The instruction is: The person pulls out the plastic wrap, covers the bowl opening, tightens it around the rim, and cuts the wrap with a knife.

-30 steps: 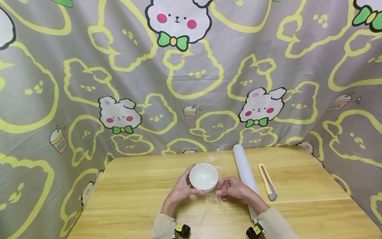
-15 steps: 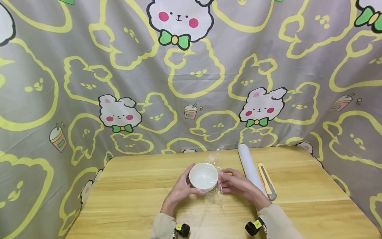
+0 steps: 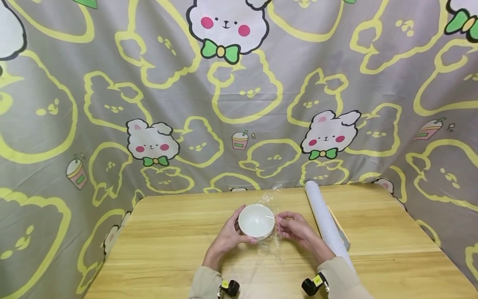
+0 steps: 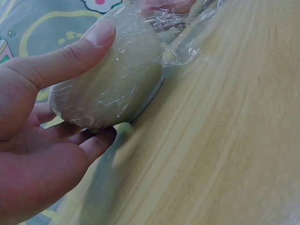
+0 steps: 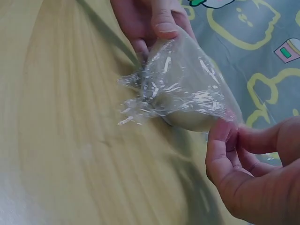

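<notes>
A small white bowl (image 3: 256, 222) is tilted in my left hand (image 3: 227, 238), whose thumb and fingers grip its left side. Cling film (image 5: 173, 89) lies stretched and wrinkled over the bowl's outside, with loose crumpled ends sticking out at its right. In the right wrist view, my right hand (image 5: 262, 168) pinches the film's edge between thumb and curled fingers, right beside the rim. The left wrist view shows the left thumb pressing film against the bowl's side (image 4: 122, 70).
A long pale roll (image 3: 326, 222) lies to the right of my right hand, by the forearm. Behind it, a yellow and grey utility knife (image 3: 344, 238) is partly hidden. A patterned curtain (image 3: 239, 104) hangs along the wooden table's (image 3: 168, 232) back edge.
The pale roll has moved right and now partly covers the utility knife. My right hand has shifted slightly at the film, its fingers drawing together. The left hand keeps its hold on the bowl.
</notes>
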`<action>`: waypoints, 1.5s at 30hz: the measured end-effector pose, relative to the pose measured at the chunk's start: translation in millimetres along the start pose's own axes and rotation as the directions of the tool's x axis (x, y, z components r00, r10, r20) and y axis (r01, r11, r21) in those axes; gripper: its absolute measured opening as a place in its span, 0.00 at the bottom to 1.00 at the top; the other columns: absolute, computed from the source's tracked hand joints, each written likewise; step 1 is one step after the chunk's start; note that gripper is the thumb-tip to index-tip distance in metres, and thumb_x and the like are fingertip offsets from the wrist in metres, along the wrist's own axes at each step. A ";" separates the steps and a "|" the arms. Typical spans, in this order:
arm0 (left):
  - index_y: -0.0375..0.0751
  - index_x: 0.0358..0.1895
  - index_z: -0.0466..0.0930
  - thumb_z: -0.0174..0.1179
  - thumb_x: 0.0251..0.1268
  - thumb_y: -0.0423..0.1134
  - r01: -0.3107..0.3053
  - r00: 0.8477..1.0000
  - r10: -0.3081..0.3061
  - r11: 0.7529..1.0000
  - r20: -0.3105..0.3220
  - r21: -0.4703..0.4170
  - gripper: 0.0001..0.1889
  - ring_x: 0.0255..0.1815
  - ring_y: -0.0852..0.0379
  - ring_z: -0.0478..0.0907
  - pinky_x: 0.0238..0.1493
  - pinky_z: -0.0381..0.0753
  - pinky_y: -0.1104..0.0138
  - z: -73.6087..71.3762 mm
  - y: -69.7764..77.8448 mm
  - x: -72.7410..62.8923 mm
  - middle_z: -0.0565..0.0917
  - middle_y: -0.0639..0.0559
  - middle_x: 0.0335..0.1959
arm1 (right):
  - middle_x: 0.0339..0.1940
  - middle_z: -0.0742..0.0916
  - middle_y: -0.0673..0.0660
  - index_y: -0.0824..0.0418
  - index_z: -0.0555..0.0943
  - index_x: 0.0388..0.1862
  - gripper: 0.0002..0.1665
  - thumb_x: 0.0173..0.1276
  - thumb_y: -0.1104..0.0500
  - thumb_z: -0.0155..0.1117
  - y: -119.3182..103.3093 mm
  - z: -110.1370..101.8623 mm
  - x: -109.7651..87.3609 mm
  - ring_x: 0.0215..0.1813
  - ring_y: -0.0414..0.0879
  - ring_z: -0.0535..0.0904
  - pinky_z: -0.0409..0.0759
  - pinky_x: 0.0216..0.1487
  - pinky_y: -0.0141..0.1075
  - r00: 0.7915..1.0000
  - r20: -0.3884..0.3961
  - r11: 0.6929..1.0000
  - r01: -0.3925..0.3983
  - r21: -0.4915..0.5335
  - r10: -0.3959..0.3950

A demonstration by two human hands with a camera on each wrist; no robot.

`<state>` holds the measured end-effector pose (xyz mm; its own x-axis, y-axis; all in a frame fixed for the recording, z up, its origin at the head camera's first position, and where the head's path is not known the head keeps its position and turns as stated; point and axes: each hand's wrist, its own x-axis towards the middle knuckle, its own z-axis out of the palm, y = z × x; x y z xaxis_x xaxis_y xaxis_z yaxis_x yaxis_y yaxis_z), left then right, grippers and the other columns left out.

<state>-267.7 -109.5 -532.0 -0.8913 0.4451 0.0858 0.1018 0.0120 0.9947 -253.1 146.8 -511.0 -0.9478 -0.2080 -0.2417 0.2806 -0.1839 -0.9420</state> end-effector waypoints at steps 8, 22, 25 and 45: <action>0.32 0.82 0.45 0.78 0.41 0.19 0.001 1.000 -0.001 1.000 0.011 0.000 0.63 0.75 0.32 0.63 0.74 0.68 0.53 -1.6 -2.2 -0.1 0.60 0.30 0.77 | 0.33 0.84 0.55 0.73 0.71 0.60 0.22 0.85 0.54 0.46 1.0 1.9 5.9 0.34 0.43 0.82 0.86 0.38 0.34 0.998 -0.032 0.998 -0.058 0.031 0.059; 0.33 0.82 0.46 0.78 0.43 0.20 -0.001 1.000 0.001 1.000 0.013 0.009 0.62 0.74 0.34 0.64 0.74 0.69 0.55 1.6 -3.7 1.2 0.61 0.31 0.77 | 0.25 0.81 0.51 0.77 0.76 0.54 0.14 0.80 0.66 0.51 -5.7 7.3 34.3 0.25 0.37 0.74 0.76 0.25 0.25 0.973 -0.224 0.994 -0.028 0.103 0.050; 0.33 0.82 0.46 0.78 0.44 0.20 -0.011 1.000 0.011 1.000 0.018 0.002 0.62 0.74 0.35 0.64 0.74 0.69 0.55 2.9 -3.1 2.9 0.62 0.32 0.77 | 0.24 0.81 0.50 0.71 0.79 0.45 0.11 0.80 0.68 0.49 -3.5 4.3 35.8 0.25 0.36 0.74 0.76 0.26 0.25 0.981 -0.181 0.986 -0.041 0.159 0.070; 0.33 0.82 0.45 0.78 0.43 0.20 -0.015 0.999 0.016 1.000 0.037 -0.003 0.63 0.76 0.34 0.61 0.75 0.66 0.56 -1.5 -1.5 0.1 0.60 0.31 0.78 | 0.29 0.87 0.48 0.62 0.82 0.46 0.14 0.81 0.53 0.56 -16.6 8.4 67.4 0.27 0.37 0.77 0.76 0.28 0.28 0.976 -0.159 0.987 -0.135 0.083 0.146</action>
<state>-268.6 -110.9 -533.4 -0.8727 0.4780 0.0992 0.1141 0.0021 0.9935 -320.3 127.7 -509.7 -0.9084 -0.0776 -0.4108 0.4172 -0.2335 -0.8783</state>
